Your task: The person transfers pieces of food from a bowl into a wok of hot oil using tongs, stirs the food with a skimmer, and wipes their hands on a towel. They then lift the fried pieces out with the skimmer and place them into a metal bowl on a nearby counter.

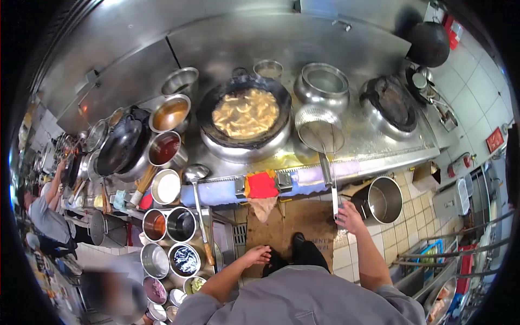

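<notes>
My right hand (pixel 350 218) is closed around the end of the long handle of a perforated strainer (pixel 320 129), whose bowl rests on the stove top right of the wok. Near my waist, my left hand (pixel 257 256) hangs with its fingers curled together; whatever it may hold is hidden. Pale strips of food (pixel 246 112) bubble in oil in the black wok (pixel 208 116) in front of me. A ladle (pixel 196 173) with a wooden grip lies left of my left hand, beside the metal pots. Red and yellow cloths (pixel 262 184) hang on the front rail.
Steel pots of sauces (pixel 164 148) stand to the left. A lidless metal pot (pixel 331 81) and another wok (pixel 391 103) are at the back right. A deep pot (pixel 385 199) stands low on the right. Another person (pixel 50 214) works at the far left.
</notes>
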A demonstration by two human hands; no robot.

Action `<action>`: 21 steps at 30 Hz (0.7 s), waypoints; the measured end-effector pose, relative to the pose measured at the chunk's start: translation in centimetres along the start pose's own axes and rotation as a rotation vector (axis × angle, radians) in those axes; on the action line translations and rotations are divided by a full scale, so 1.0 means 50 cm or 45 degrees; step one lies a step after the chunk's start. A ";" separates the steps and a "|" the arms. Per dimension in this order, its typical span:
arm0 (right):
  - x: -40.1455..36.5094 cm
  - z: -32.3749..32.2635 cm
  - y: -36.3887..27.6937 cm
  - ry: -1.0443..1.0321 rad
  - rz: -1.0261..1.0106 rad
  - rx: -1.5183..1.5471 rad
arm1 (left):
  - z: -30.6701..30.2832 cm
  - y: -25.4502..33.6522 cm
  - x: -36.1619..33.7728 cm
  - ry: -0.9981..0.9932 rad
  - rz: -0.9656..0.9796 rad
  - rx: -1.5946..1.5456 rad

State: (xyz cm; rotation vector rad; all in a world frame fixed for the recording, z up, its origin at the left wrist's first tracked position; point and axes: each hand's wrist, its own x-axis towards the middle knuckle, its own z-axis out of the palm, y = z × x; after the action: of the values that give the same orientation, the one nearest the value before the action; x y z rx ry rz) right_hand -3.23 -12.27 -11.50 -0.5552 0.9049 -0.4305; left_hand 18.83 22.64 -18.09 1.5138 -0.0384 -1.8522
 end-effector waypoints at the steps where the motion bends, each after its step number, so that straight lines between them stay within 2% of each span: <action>1: 0.031 0.013 -0.010 -0.011 -0.105 -0.452 | -0.023 -0.009 -0.018 0.120 0.076 -0.072; 2: 0.042 0.046 -0.026 -0.013 -0.212 -0.901 | -0.042 -0.018 -0.033 0.240 0.144 -0.146; 3: 0.055 0.079 -0.037 0.183 -0.381 -1.228 | -0.061 -0.030 -0.044 0.251 0.158 -0.149; 4: 0.074 0.087 -0.048 0.220 -0.997 -1.746 | -0.078 -0.043 -0.048 0.368 0.235 -0.214; 6: 0.078 0.139 -0.107 0.318 -1.550 -2.035 | -0.085 -0.054 -0.067 0.542 0.382 -0.317; 7: 0.046 0.190 -0.151 0.466 -1.165 -2.106 | -0.083 -0.072 -0.073 0.554 0.378 -0.329; 10: 0.000 0.247 -0.226 0.314 -1.339 -1.994 | -0.077 -0.111 -0.081 0.652 0.592 -0.548; 12: -0.044 0.302 -0.262 0.253 -1.372 -1.926 | -0.078 -0.178 -0.048 0.705 0.591 -0.651; 13: -0.065 0.324 -0.277 0.188 -1.294 -1.938 | -0.075 -0.227 -0.023 0.747 0.562 -0.752; 15: -0.125 0.377 -0.305 0.120 -1.205 -1.953 | -0.100 -0.332 0.020 0.769 0.541 0.080; 16: -0.165 0.413 -0.319 -0.057 -1.105 -1.975 | -0.139 -0.444 0.119 0.847 0.353 0.508; 17: -0.183 0.438 -0.323 -0.230 -1.007 -1.987 | -0.145 -0.492 0.161 0.892 0.158 0.939; 18: -0.180 0.448 -0.320 -0.229 -1.011 -1.982 | -0.140 -0.510 0.147 0.850 0.100 0.946; 20: -0.163 0.459 -0.316 -0.516 -0.932 -1.981 | -0.144 -0.497 0.129 0.832 0.086 0.742; 21: -0.146 0.471 -0.314 -0.515 -0.943 -1.975 | -0.144 -0.477 0.118 0.836 0.112 0.635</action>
State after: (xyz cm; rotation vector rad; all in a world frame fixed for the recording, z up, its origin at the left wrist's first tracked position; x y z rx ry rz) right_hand 10.36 -14.06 14.28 -2.3451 0.4533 -0.1656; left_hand 12.64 39.84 -36.03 2.3605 -0.2662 -1.2458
